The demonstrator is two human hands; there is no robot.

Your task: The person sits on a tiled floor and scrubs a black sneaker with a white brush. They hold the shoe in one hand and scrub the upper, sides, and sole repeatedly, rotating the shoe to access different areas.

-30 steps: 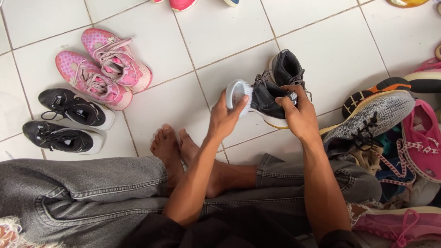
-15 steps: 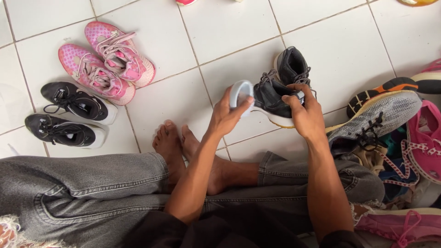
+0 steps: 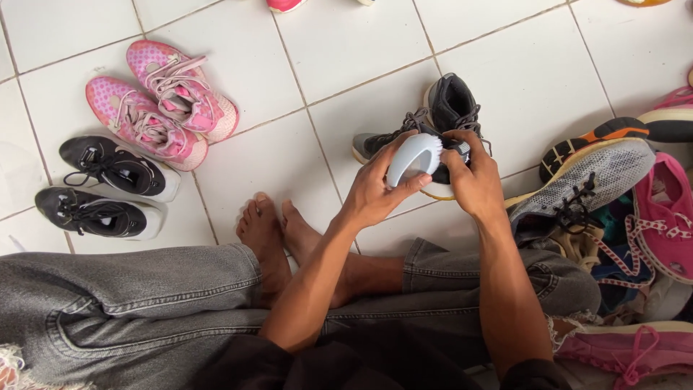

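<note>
left hand (image 3: 375, 189) presses brush (image 3: 413, 157) on shoe (image 3: 440, 119); right hand (image 3: 473, 177) grips shoe

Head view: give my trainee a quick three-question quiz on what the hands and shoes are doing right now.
1. True or false: the left hand holds a pale blue brush against the dark high-top shoe.
2. Which hand steadies that shoe? A) right hand B) neither
3. What colour is the pair of sneakers lying above the black pair on the white tiled floor?

Key: 1 true; 2 A; 3 pink.
</note>
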